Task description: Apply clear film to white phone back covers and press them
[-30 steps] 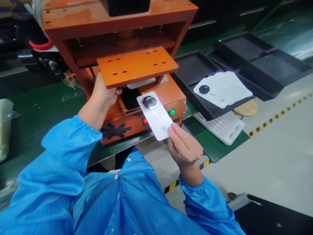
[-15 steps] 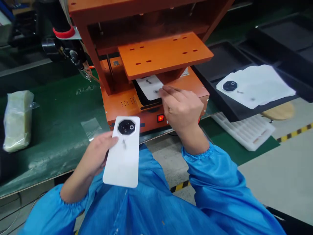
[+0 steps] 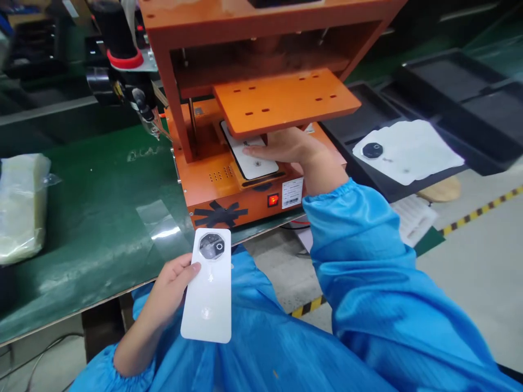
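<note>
My left hand [image 3: 170, 287] grips a white phone back cover [image 3: 207, 313] by its left edge, thumb on the face. That cover has a dark octagonal camera window at its top and hangs in front of the bench edge. Under the orange plate [image 3: 286, 103] of a press, my right hand [image 3: 291, 146] reaches in from the right. Its thumb and fingers are stretched over a second white back cover [image 3: 259, 167], which lies in the dark-edged bed of the press. The plate hides some fingertips and the far end of that cover.
The orange press base [image 3: 196, 174] has a lit red switch [image 3: 273, 200] and a label [image 3: 292, 193]. At right, a fanned stack of white back covers [image 3: 412, 149] lies on a black tray [image 3: 392, 190]. A plastic-wrapped block [image 3: 22, 209] stands on the green bench [image 3: 102, 218] at left.
My right hand has gone from pinching the near edge of the lower cover to lying over it, deeper under the plate. The lower cover now sits down in the bed.
</note>
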Available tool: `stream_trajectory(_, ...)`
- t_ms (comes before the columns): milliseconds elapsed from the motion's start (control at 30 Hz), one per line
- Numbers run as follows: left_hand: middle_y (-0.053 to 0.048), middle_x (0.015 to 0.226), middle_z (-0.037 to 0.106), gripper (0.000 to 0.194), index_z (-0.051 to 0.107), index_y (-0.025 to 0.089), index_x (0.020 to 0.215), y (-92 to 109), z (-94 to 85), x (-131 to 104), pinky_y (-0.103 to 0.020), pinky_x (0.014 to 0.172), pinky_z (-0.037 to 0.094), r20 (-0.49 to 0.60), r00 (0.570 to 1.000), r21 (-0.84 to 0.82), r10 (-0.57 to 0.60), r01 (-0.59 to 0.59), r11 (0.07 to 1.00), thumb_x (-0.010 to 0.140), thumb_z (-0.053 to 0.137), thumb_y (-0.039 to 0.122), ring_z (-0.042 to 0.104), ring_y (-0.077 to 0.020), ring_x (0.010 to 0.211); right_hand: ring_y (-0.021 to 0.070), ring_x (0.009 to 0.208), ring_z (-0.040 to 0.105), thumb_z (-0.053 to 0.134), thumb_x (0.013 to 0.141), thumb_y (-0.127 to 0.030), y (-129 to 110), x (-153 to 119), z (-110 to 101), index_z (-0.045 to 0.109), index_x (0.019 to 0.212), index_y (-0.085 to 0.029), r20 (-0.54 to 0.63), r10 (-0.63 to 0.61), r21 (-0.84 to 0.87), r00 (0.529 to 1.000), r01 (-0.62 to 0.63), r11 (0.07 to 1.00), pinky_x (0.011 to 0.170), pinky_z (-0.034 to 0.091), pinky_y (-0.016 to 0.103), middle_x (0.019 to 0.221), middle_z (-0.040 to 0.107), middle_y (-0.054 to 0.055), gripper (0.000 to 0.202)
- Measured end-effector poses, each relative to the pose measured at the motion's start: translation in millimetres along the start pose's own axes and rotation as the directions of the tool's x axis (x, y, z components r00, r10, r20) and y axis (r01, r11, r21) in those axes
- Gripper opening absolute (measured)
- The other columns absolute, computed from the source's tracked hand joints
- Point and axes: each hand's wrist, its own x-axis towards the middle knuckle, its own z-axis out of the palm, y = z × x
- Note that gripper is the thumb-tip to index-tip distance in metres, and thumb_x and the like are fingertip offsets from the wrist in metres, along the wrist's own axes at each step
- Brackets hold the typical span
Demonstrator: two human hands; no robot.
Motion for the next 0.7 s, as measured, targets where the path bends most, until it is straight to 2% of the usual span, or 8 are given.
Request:
stream_trajectory(133, -0.008, 0.075, 0.080, 0.060, 0.082, 0.014, 0.102, -7, -8.4, 1, -0.024, 0.056, 0.054, -0.008, 1.000, -0.033, 0.001, -0.001, 0.999, 0.072, 0.093, 0.064, 0.071, -0.0188, 0.060, 0.0401, 0.140, 0.061, 0.081, 0.086, -0.065, 12, 11, -1, 0.075, 0.132, -0.032, 0.037, -0.015, 0.052, 0.999, 0.013, 0.999, 0.122, 0.048, 0.061, 0.143, 0.072, 0.007, 0.057)
stream_trajectory(300, -0.008, 0.074, 0.080, 0.063, 0.080, 0.014, 0.100, -12, -15.2, -3, -0.023, 0.055, 0.054, 0.028, 1.000, -0.002, -0.004, 0.004, 1.000, 0.074, 0.090, 0.070, 0.072, -0.0189, 0.061, 0.0412, 0.148, 0.052, 0.082, 0.086, -0.063, 7, 14, -9, 0.076, 0.129, -0.030, 0.078, -0.089, -0.023, 0.993, 0.091, 0.996, 0.131, 0.031, 0.066, 0.145, 0.070, 0.009, 0.055)
stream_trajectory(433, -0.008, 0.076, 0.079, 0.057, 0.078, 0.015, 0.101, -5, -15.5, -8, -0.024, 0.056, 0.054, 0.065, 0.994, 0.180, 0.086, -0.097, 0.979, 0.087, 0.077, 0.070, 0.074, -0.0219, 0.066, 0.0403, 0.147, 0.053, 0.086, 0.081, -0.065, 6, 25, -11, 0.076, 0.128, -0.029, 0.114, -0.050, -0.035, 0.992, 0.054, 0.998, 0.132, 0.029, 0.067, 0.145, 0.070, 0.009, 0.060)
stream_trajectory(500, -0.007, 0.075, 0.077, 0.048, 0.076, 0.016, 0.095, 1, -12.8, -9, -0.025, 0.055, 0.052, 0.079, 0.979, 0.362, 0.186, -0.202, 0.910, 0.095, 0.066, 0.063, 0.073, -0.0213, 0.064, 0.0405, 0.148, 0.052, 0.087, 0.080, -0.064, 3, 27, -11, 0.073, 0.136, -0.029, 0.120, -0.031, -0.003, 0.992, 0.031, 1.000, 0.130, 0.033, 0.066, 0.153, 0.065, 0.009, 0.068)
stream_trajectory(533, -0.006, 0.071, 0.074, 0.044, 0.074, 0.016, 0.088, 3, -10.4, -8, -0.025, 0.054, 0.049, 0.093, 0.959, 0.491, 0.268, -0.278, 0.825, 0.098, 0.062, 0.057, 0.069, -0.0197, 0.061, 0.0405, 0.147, 0.053, 0.088, 0.079, -0.063, 1, 26, -10, 0.072, 0.136, -0.029, 0.095, -0.034, 0.016, 0.995, 0.032, 0.999, 0.129, 0.036, 0.065, 0.153, 0.065, 0.010, 0.069)
stream_trajectory(567, -0.004, 0.066, 0.069, 0.041, 0.070, 0.017, 0.079, 6, -7.4, -7, -0.025, 0.053, 0.047, 0.125, 0.921, 0.624, 0.368, -0.361, 0.693, 0.100, 0.058, 0.050, 0.065, -0.0179, 0.057, 0.0404, 0.144, 0.056, 0.089, 0.078, -0.062, -2, 21, -10, 0.072, 0.134, -0.028, 0.045, -0.040, 0.030, 0.998, 0.038, 0.999, 0.127, 0.039, 0.064, 0.149, 0.067, 0.011, 0.068)
stream_trajectory(633, -0.003, 0.064, 0.063, 0.037, 0.063, 0.019, 0.070, 10, 0.4, -3, -0.027, 0.055, 0.047, 0.264, 0.792, 0.800, 0.551, -0.499, 0.334, 0.102, 0.054, 0.036, 0.062, -0.0169, 0.058, 0.0390, 0.135, 0.063, 0.086, 0.082, -0.061, -9, 1, -9, 0.073, 0.127, -0.026, -0.126, -0.043, 0.047, 0.991, 0.050, 0.998, 0.123, 0.045, 0.063, 0.134, 0.074, 0.013, 0.058)
stream_trajectory(700, -0.008, 0.081, 0.071, 0.032, 0.064, 0.019, 0.073, 12, 9.9, 4, -0.030, 0.066, 0.055, 0.423, 0.641, 0.826, 0.640, -0.563, 0.018, 0.102, 0.052, 0.027, 0.069, -0.0197, 0.073, 0.0365, 0.127, 0.067, 0.073, 0.094, -0.061, -14, -35, -7, 0.073, 0.122, -0.025, -0.333, -0.026, 0.047, 0.942, 0.044, 0.998, 0.119, 0.050, 0.060, 0.122, 0.076, 0.013, 0.046)
